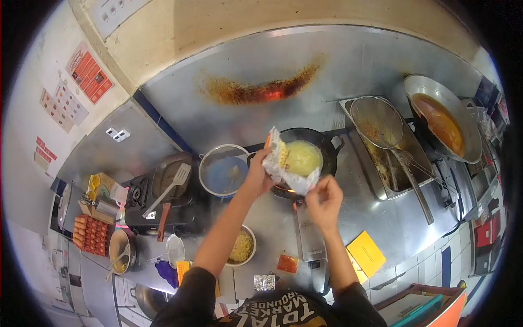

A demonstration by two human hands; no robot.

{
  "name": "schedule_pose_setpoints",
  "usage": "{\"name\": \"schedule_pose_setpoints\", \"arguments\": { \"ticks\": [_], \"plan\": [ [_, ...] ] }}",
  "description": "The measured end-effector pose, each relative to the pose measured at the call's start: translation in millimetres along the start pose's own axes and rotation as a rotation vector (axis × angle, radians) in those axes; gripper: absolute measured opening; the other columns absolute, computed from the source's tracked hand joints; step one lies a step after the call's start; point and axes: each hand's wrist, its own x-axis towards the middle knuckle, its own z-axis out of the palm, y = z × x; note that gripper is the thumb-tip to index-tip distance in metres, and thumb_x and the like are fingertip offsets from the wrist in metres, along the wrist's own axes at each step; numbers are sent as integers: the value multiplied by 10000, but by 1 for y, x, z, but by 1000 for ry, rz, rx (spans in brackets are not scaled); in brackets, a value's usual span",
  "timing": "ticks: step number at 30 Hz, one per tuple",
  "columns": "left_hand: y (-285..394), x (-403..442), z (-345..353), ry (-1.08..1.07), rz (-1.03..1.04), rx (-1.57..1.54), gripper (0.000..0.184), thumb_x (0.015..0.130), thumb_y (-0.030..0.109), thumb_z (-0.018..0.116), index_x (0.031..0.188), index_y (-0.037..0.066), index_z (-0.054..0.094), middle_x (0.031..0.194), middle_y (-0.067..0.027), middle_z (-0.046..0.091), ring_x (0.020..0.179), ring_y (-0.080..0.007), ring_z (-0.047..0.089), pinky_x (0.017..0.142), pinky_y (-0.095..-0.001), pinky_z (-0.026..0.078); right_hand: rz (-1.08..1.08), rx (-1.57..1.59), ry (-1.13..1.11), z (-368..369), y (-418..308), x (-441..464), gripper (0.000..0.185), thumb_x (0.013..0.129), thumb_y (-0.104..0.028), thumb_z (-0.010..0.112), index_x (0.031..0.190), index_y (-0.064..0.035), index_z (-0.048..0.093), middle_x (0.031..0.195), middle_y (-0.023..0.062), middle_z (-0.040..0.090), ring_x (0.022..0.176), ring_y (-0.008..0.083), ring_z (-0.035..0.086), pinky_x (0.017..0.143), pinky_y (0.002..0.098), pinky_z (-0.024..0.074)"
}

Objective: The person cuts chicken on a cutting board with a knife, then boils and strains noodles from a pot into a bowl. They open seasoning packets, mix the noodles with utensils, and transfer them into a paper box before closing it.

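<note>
My left hand (260,171) is closed round the side of an opened foil packet (277,161), tilted over a black wok (329,150). Pale yellow-green liquid (303,158) shows in the wok beyond the packet. At the packet's lower right corner, my right hand (324,203) pinches its edge with fingers pressed together. Below my hands stand a bowl of noodles (243,248), a small red-orange sachet (287,264) and a silver sachet (265,282) on the steel counter.
Left of the wok are a blue strainer bowl (222,170), a stove with a pan and spatula (173,182), and egg trays (90,235). At right are a tray with a round strainer (377,122) and a large wok of orange liquid (444,122).
</note>
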Motion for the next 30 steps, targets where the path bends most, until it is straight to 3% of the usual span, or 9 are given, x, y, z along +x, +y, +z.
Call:
{"name": "schedule_pose_setpoints", "arguments": {
  "ticks": [1, 3, 7, 13, 16, 19, 21, 24, 30],
  "plan": [
    [2, 8, 2, 59, -41, 140, 551, 941, 469, 496, 1314, 68, 555, 1154, -116, 661, 998, -290, 647, 883, -472, 520, 5, 1, -9, 0, 5, 8, 129, 800, 28, 638, 848, -7, 524, 812, 64, 612, 754, 142, 603, 670, 304, 489],
    [7, 17, 12, 115, -72, 229, 510, 954, 472, 511, 1289, 94, 583, 1150, -85, 674, 1000, -248, 646, 858, -436, 524, -73, -49, 82, 2, 13, 30, 171, 868, 19, 587, 795, -65, 457, 758, -66, 409, 700, 37, 383, 621, 204, 330],
    [-3, 61, 0, 214, -147, 498, 435, 962, 454, 473, 1206, 125, 618, 1074, -31, 665, 954, -185, 605, 743, -374, 495, -113, -99, 29, -2, 41, 63, 179, 884, 5, 592, 797, -73, 456, 751, -66, 405, 688, 33, 366, 600, 209, 312],
    [-2, 74, 11, 340, -134, 922, 377, 945, 354, 445, 1125, 81, 633, 1063, -75, 632, 929, -193, 592, 722, -374, 488, -19, -183, -78, -3, 55, 104, 167, 858, -93, 635, 794, -25, 496, 675, 13, 482, 655, 94, 437, 604, 273, 393],
    [-6, 106, -16, 290, -164, 1001, 380, 949, 333, 461, 1058, 22, 651, 1004, -127, 663, 779, -198, 633, 617, -373, 496, -53, -167, -124, 8, 56, 125, 179, 862, -109, 642, 798, -20, 499, 675, 25, 509, 648, 106, 456, 613, 276, 415],
    [-13, 138, -47, -128, 488, 1381, 372, 948, 301, 497, 946, -23, 681, 893, -192, 688, 604, -237, 649, 512, -379, 491, -72, -171, -147, 17, 67, 150, 185, 867, -127, 649, 816, -16, 510, 684, 38, 564, 639, 109, 512, 613, 291, 451],
    [-1, 138, -12, 257, -36, 1066, 329, 917, 249, 577, 878, -55, 699, 819, -244, 690, 623, -306, 680, 564, -417, 530, -43, -134, -160, 18, 58, 161, 187, 868, -139, 650, 825, -14, 518, 691, 52, 589, 634, 114, 540, 607, 300, 464],
    [13, 113, 24, 469, -67, 1145, 285, 862, 216, 668, 885, -66, 705, 887, -254, 712, 802, -355, 722, 706, -423, 567, 15, -101, -180, 21, 56, 171, 191, 869, -161, 650, 843, -9, 537, 692, 75, 621, 617, 130, 580, 595, 317, 481],
    [14, 112, 29, 453, 123, 1610, 307, 761, 188, 792, 933, -56, 720, 992, -285, 707, 965, -409, 702, 856, -457, 567, -21, -290, -206, 13, 66, 186, 198, 863, -174, 647, 870, 8, 567, 689, 101, 634, 616, 173, 636, 594, 327, 497]
  ]
}}
